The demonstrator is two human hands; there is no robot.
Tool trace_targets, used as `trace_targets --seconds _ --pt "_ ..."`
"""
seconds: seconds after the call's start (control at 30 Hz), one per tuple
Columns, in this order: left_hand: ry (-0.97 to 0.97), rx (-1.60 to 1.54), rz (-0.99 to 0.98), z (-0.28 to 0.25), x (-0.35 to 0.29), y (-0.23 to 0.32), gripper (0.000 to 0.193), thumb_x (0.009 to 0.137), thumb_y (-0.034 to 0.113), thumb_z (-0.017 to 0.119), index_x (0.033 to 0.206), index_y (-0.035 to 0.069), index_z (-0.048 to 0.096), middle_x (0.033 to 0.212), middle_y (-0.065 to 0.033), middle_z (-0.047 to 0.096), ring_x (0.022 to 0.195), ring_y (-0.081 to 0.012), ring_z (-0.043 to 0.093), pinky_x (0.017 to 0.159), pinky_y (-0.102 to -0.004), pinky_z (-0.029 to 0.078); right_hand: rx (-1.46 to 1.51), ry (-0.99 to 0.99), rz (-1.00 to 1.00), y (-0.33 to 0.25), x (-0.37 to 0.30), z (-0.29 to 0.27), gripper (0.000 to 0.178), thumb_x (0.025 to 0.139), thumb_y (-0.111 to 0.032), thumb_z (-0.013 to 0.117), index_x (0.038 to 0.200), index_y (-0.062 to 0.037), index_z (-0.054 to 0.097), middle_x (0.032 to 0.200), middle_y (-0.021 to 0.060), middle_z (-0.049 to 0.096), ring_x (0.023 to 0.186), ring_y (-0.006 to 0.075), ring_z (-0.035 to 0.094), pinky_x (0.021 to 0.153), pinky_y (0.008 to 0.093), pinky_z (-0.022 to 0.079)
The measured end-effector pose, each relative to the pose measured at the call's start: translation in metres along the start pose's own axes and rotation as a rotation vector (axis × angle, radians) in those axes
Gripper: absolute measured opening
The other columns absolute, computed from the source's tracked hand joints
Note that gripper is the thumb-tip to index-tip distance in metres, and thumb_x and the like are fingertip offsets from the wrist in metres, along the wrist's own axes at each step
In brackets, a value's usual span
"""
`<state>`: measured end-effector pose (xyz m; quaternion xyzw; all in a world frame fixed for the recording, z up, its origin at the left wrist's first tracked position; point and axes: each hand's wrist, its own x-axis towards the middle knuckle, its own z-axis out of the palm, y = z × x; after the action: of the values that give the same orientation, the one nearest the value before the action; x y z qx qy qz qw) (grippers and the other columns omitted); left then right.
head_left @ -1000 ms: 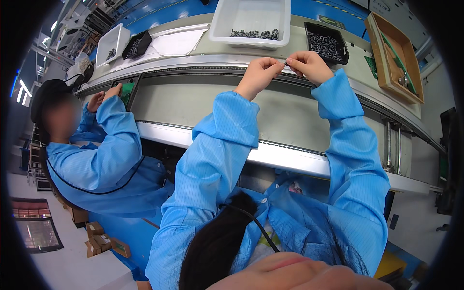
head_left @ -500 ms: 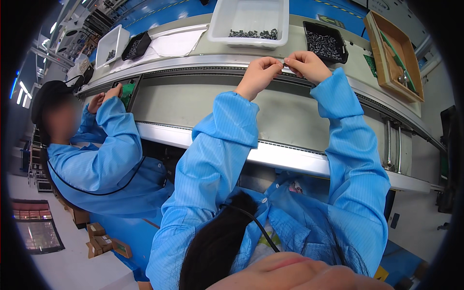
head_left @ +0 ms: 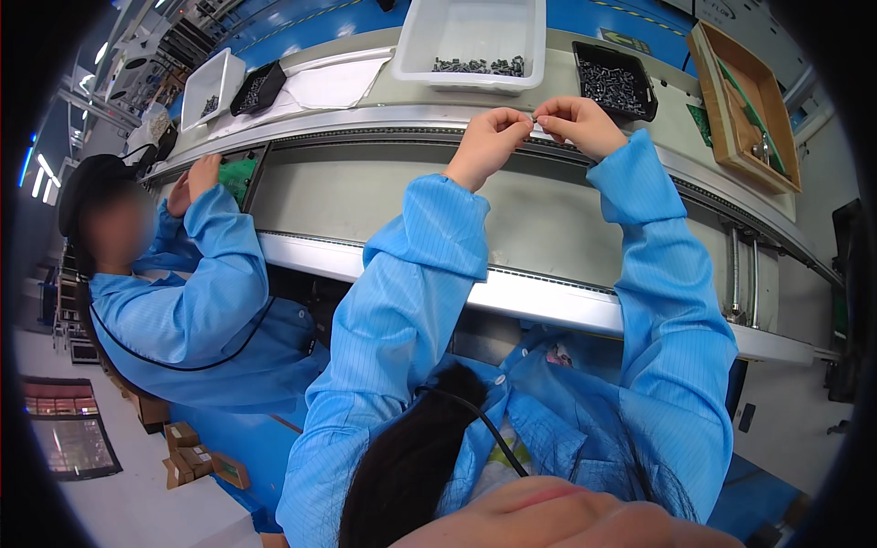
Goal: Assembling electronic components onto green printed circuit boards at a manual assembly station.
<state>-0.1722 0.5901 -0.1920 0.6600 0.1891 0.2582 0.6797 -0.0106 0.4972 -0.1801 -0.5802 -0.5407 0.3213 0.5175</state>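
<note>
Above the far rail of the conveyor (head_left: 384, 196), my left hand (head_left: 491, 144) and my right hand (head_left: 582, 126) meet fingertip to fingertip. Both are closed in a pinch around something tiny between them, too small to make out. Just beyond my hands stands a white bin (head_left: 470, 78) with small dark components (head_left: 480, 66) on its floor. A black tray (head_left: 650, 91) full of similar small dark parts (head_left: 610, 87) sits right behind my right hand.
At the far right lies a cardboard box (head_left: 787, 169) with a green board in it. To my left a co-worker (head_left: 196, 301) in blue handles a green circuit board (head_left: 239, 178) on the conveyor. Another white bin (head_left: 224, 68) and black tray (head_left: 258, 87) stand beyond them.
My hands stay nearly in place, with fingertips shifting slightly. The co-worker's hands have moved a little over the green board.
</note>
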Motion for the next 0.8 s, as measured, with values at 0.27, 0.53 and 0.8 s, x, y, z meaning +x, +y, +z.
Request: trace_targets --seconds 0.27,0.53,0.8 --pt "0.061 0.049 0.025 -0.0016 0.0014 -0.0047 0.013 0.083 0.012 0.060 0.088 0.002 0.065 0.076 -0.0016 0.060 0.069 -0.0070 0.050 0.061 -0.0177 0.040 -0.049 0.004 0.120 -0.0016 0.0004 -0.0014 0.016 0.089 -0.013 0.058 0.093 0.0008 0.064 0.071 0.0040 0.059 0.061 0.0080 0.050 0.052 0.0181 0.041" --pt "0.066 0.083 0.061 0.0010 0.0008 -0.0058 0.013 0.083 0.013 0.061 0.086 0.002 0.066 0.075 -0.0013 0.060 0.067 -0.0069 0.048 0.059 -0.0177 0.039 -0.093 0.027 0.117 0.0002 -0.0006 -0.0002 0.016 0.089 -0.013 0.057 0.091 0.0009 0.065 0.070 0.0040 0.059 0.060 0.0080 0.050 0.052 0.0184 0.042" --pt "0.067 0.132 0.076 0.0001 -0.0017 -0.0050 0.013 0.083 0.014 0.062 0.084 0.002 0.066 0.072 -0.0007 0.059 0.066 -0.0069 0.048 0.059 -0.0177 0.039 -0.167 -0.011 0.067 -0.0077 -0.0035 0.0026 0.014 0.089 -0.012 0.057 0.089 0.0002 0.064 0.068 0.0036 0.058 0.059 0.0076 0.049 0.051 0.0179 0.041"
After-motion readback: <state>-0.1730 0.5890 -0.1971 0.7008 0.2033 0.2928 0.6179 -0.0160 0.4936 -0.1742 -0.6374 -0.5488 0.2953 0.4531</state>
